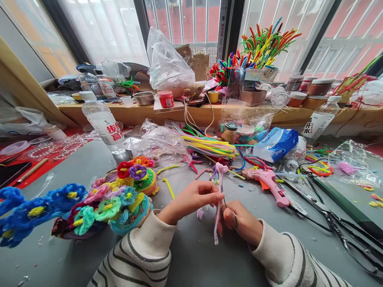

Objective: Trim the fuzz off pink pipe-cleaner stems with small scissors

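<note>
My left hand (196, 195) pinches a pale pink pipe-cleaner stem (216, 229) between thumb and fingers. The stem stands upright, its lower end hanging below the fingertips, and a small pink pipe-cleaner flower (221, 169) tops it. Close beside it, my right hand (243, 223) is closed around a thin dark tool (225, 200); most of it is hidden by the fingers, so I cannot tell its kind. Left of my hands lie finished fuzzy flowers, among them a blue pipe-cleaner flower (50, 205) and a green one (108, 209).
A pink glue gun (271, 181) and large scissors (332, 219) lie to the right. Behind my hands are a bundle of pipe cleaners (209, 145), a glass jar (229, 133) and a blue tissue pack (277, 144). A water bottle (103, 121) stands back left.
</note>
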Available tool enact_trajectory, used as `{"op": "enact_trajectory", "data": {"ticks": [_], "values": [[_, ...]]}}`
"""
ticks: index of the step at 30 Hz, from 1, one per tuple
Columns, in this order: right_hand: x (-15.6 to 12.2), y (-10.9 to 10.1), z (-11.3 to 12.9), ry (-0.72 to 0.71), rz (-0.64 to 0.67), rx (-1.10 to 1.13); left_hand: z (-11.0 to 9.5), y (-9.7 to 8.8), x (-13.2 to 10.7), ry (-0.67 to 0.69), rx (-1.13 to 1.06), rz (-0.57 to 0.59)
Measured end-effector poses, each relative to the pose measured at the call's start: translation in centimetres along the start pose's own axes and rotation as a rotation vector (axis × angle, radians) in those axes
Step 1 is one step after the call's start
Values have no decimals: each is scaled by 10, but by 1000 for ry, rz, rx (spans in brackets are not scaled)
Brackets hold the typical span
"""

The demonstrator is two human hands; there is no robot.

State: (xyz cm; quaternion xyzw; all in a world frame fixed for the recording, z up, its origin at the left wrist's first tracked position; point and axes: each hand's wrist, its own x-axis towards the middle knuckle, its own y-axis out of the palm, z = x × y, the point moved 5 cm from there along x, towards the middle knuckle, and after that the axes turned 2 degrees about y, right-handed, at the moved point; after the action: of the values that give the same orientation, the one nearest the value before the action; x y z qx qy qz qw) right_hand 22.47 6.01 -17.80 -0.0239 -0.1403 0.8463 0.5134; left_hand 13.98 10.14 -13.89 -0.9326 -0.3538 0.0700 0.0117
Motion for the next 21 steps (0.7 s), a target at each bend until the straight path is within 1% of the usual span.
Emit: {"op": "enact_trajectory", "data": {"ticks": [7,12,17,21], "values": [[-1,0,3,21,42,-17,-3,-1,-1,-26,20,-11],[-2,-1,2,29,34,1,-2,0,-1,-16,8,14],[-1,-1,2,39,39,11,-1,0,-1,-26,5,4],[0,-1,1,25,37,27,1,0,0,-10,2,21]]}}
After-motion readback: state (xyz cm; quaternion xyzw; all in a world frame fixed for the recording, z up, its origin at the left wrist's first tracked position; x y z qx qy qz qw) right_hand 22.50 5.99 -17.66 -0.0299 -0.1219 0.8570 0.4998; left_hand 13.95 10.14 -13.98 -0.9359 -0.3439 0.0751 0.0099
